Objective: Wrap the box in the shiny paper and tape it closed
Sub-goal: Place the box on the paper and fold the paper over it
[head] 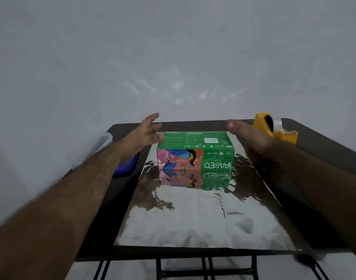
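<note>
A green tissue box with a colourful bird picture stands on a sheet of shiny silver paper spread over a small dark table. The box sits toward the far end of the sheet and is mirrored in it. My left hand hovers by the box's far left corner, fingers spread and holding nothing. My right hand hovers beside the box's far right corner, fingers relaxed, also holding nothing. A yellow tape dispenser with clear tape stands at the far right corner of the table.
A clear plastic container and a blue lid lie at the table's left edge, partly behind my left forearm. A pale wall rises right behind the table. Black metal table legs show below the near edge.
</note>
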The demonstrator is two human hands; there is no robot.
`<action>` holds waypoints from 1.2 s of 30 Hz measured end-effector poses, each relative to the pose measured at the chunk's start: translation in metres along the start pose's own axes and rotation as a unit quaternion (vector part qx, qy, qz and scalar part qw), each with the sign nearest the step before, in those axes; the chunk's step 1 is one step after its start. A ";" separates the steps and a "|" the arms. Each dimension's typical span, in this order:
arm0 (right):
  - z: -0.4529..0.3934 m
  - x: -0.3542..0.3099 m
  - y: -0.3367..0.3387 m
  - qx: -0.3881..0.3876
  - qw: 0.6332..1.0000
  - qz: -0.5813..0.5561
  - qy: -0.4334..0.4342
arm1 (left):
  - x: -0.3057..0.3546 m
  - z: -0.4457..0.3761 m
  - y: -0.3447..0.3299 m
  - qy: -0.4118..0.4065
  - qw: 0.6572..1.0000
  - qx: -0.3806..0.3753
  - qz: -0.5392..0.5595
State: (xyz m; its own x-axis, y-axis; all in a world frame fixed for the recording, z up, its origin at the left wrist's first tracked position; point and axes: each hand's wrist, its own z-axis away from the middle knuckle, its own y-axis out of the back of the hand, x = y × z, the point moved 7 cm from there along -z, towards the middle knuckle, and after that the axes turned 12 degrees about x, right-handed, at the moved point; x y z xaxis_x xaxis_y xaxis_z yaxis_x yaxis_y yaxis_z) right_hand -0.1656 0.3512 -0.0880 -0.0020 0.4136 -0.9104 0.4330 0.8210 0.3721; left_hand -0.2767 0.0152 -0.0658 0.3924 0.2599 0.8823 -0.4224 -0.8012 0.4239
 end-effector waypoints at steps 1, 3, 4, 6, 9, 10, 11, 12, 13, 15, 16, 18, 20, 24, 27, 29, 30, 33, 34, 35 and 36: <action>0.009 -0.003 -0.007 -0.044 0.999 -0.011 -0.007 | -0.001 0.002 -0.004 0.001 0.999 -0.031 -0.004; 0.023 -0.002 -0.018 -0.107 0.994 -0.011 -0.010 | -0.010 0.003 -0.013 0.015 0.998 -0.065 -0.007; 0.027 0.001 -0.020 -0.121 0.993 -0.006 -0.007 | -0.015 0.003 -0.015 0.024 0.998 -0.062 0.003; 0.028 0.005 -0.024 -0.115 0.993 -0.004 0.002 | -0.022 0.002 -0.020 0.022 0.998 -0.054 0.017; 0.024 -0.001 -0.021 -0.070 0.996 -0.050 0.021 | -0.027 -0.004 -0.020 0.005 1.000 -0.027 0.009; 0.024 -0.005 -0.018 -0.059 0.995 -0.076 0.029 | -0.026 -0.006 -0.018 -0.004 1.000 -0.016 0.018; 0.023 -0.008 -0.015 -0.055 0.993 -0.100 0.037 | -0.025 -0.009 -0.016 -0.016 0.999 -0.006 0.029; 0.024 -0.011 -0.013 -0.056 0.991 -0.114 0.047 | -0.021 -0.010 -0.015 -0.032 0.999 0.002 0.038; 0.025 -0.013 -0.011 -0.063 0.989 -0.120 0.053 | -0.018 -0.010 -0.015 -0.046 0.998 0.004 0.043; 0.028 -0.012 -0.008 -0.071 0.990 -0.111 0.052 | -0.017 -0.011 -0.017 -0.059 0.998 -0.003 0.032; 0.030 -0.010 -0.007 -0.072 0.991 -0.104 0.047 | -0.018 -0.011 -0.019 -0.060 0.998 -0.011 0.018; 0.035 -0.005 -0.007 -0.082 0.993 -0.077 0.037 | -0.026 -0.011 -0.026 -0.061 0.997 -0.034 -0.016; 0.039 -0.001 -0.006 -0.100 0.994 -0.038 0.033 | -0.033 -0.012 -0.028 -0.052 0.997 -0.050 -0.031; 0.038 0.004 -0.005 -0.113 0.993 0.012 0.025 | -0.034 -0.011 -0.025 -0.051 0.996 -0.059 -0.041; 0.013 -0.004 0.002 -0.018 0.996 -0.081 -0.015 | -0.014 -0.014 -0.015 -0.037 0.998 0.000 0.044; -0.011 -0.011 0.014 0.061 0.995 -0.067 -0.041 | -0.003 -0.029 -0.003 -0.003 0.993 0.064 0.098; -0.024 -0.013 0.020 0.098 0.994 -0.032 -0.043 | 0.000 -0.039 0.003 0.011 0.991 0.090 0.097; -0.053 -0.014 0.033 0.179 0.979 0.102 -0.002 | -0.008 -0.070 0.014 0.036 0.986 0.160 -0.009; -0.058 -0.016 0.030 0.176 0.971 0.161 0.017 | -0.012 -0.080 0.016 0.035 0.981 0.181 -0.063; -0.062 -0.015 0.026 0.166 0.960 0.222 0.033 | -0.017 -0.088 0.015 0.034 0.975 0.188 -0.109; -0.063 -0.013 0.022 0.154 0.948 0.274 0.044 | -0.022 -0.093 0.011 0.032 0.971 0.186 -0.145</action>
State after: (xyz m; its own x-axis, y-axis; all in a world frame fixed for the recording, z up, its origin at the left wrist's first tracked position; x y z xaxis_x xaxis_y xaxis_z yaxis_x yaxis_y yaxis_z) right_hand -0.2131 0.3885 -0.0566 0.2292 0.7874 -0.5723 0.6344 0.3252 0.7013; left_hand -0.3664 0.0508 -0.0615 0.3940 0.5273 0.7528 0.0274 -0.8255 0.5638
